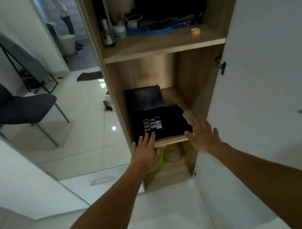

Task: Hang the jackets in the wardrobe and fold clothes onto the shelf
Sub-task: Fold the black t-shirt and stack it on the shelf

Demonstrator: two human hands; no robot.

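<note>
A folded black T-shirt [158,123] with white lettering lies at the front of the wardrobe's middle shelf [174,140]. Behind it lies a folded dark grey garment [144,98]. My left hand [145,152] is flat and spread, its fingertips touching the T-shirt's front left edge. At the shelf's front right corner my right hand [203,136] hovers with fingers apart, its thumb near the T-shirt's edge. Neither hand holds anything.
The upper shelf [163,49] carries a dark bottle [105,25], dark and blue clothes [164,24] and a small yellow cup [195,31]. The white wardrobe door [272,62] stands open at right. A mirror at left reflects a dark chair [23,110]. Green and tan items [170,155] sit below.
</note>
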